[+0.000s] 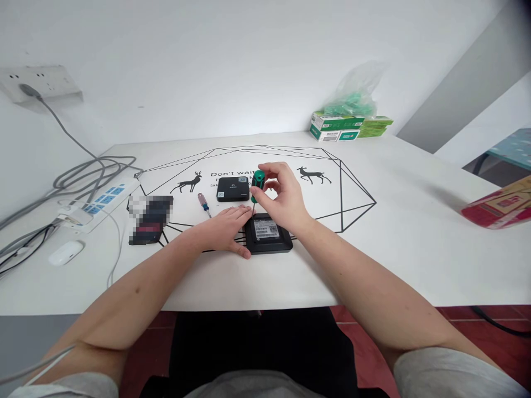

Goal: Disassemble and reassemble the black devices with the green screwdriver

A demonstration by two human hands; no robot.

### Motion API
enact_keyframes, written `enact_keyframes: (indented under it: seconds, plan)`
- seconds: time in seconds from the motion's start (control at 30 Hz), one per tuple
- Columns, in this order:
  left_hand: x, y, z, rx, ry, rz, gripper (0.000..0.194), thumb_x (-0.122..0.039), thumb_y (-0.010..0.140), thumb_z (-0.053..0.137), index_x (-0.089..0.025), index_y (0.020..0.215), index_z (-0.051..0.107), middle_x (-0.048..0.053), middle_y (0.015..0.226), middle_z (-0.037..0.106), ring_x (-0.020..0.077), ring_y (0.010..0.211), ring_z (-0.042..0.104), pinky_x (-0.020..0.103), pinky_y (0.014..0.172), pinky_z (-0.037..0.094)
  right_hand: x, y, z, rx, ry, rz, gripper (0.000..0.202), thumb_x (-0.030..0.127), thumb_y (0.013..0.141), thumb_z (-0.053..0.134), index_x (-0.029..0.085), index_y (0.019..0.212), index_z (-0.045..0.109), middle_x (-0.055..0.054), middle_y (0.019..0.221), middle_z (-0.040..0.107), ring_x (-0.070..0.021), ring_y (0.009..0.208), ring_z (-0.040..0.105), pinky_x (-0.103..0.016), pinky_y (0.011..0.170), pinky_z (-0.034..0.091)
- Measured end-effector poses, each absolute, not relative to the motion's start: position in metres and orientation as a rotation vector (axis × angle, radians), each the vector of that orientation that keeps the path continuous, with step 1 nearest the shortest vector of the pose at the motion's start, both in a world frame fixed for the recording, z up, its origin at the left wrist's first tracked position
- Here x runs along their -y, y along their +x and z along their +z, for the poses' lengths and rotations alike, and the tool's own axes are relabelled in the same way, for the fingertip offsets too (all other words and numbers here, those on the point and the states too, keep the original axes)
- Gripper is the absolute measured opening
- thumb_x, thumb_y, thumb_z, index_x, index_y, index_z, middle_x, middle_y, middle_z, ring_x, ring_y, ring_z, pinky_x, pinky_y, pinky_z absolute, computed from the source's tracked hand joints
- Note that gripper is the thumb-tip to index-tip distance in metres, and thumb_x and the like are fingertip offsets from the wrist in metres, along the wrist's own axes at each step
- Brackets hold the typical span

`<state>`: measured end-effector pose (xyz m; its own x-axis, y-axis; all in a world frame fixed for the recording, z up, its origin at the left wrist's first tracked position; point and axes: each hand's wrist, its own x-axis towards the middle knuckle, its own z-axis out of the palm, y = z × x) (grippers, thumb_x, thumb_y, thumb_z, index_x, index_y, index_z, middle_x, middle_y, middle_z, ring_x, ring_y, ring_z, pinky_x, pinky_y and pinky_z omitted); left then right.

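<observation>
My right hand (284,196) is closed around the green and black handle of a screwdriver (258,179), which stands nearly upright. Its thin shaft points down at the upper left corner of a flat black electronic box (282,241). A white label with a barcode and a QR code faces up on that box. My left hand (224,228) steadies the box at its left side, thumb at the near corner and fingers by the far one. The screwdriver's tip is hard to make out beside those fingers.
Behind the hands lies a second, smaller black box (232,189). Left of it rests a small screwdriver (204,204), then a partly blurred dark phone-like object (151,221). A power strip (110,202) with cables and a white earbud case (66,252) lie left; green boxes (338,127) stand back right.
</observation>
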<state>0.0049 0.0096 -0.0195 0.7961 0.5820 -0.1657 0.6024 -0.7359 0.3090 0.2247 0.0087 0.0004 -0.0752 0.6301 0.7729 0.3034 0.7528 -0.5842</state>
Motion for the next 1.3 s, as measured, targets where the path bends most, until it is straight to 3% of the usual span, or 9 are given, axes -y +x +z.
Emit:
enact_keyframes:
  seconds: [0.63, 1.03, 1.2, 1.3]
  plan:
    - [-0.01, 0.0059, -0.0197, -0.908, 2.635, -0.095, 0.131, -0.093, 0.087, 0.065, -0.014, 0.179, 0.016, 0.024, 0.183, 0.022, 0.045, 0.17, 0.019, 0.054, 0.136, 0.02, -0.0074, 0.2239, 0.0013, 1.653, -0.722, 0.36, 0.035, 0.024, 0.094, 0.068, 0.029, 0.128, 0.061, -0.006, 0.119, 0.065, -0.0203, 0.1, 0.068, -0.039, 0.077, 0.066]
    - [-0.0109, 0.0052, -0.0222, -0.915, 2.653, -0.108, 0.133, -0.094, 0.086, 0.064, -0.014, 0.179, 0.014, 0.023, 0.184, 0.019, 0.046, 0.17, 0.019, 0.054, 0.135, 0.021, -0.0082, 0.2288, 0.0014, 1.771, -0.66, 0.312, 0.05, 0.009, 0.095, 0.049, 0.032, 0.135, 0.068, -0.009, 0.134, 0.068, -0.0269, 0.125, 0.066, -0.047, 0.092, 0.065]
    - [-0.011, 0.0046, -0.0231, -0.904, 2.677, -0.094, 0.131, -0.094, 0.088, 0.062, -0.013, 0.178, 0.014, 0.024, 0.184, 0.021, 0.0452, 0.17, 0.021, 0.052, 0.134, 0.022, -0.0113, 0.2283, -0.001, 1.744, -0.72, 0.237, 0.048, 0.009, 0.096, 0.05, 0.033, 0.131, 0.071, -0.006, 0.115, 0.06, -0.0223, 0.1, 0.065, -0.048, 0.088, 0.063]
    - [-0.0113, 0.004, -0.0235, -0.891, 2.679, -0.079, 0.128, -0.093, 0.09, 0.061, -0.014, 0.179, 0.013, 0.024, 0.183, 0.023, 0.0453, 0.169, 0.022, 0.053, 0.134, 0.023, -0.012, 0.2281, -0.0008, 1.746, -0.701, 0.216, 0.049, 0.007, 0.097, 0.047, 0.032, 0.13, 0.072, -0.006, 0.107, 0.06, -0.0224, 0.098, 0.063, -0.049, 0.091, 0.062]
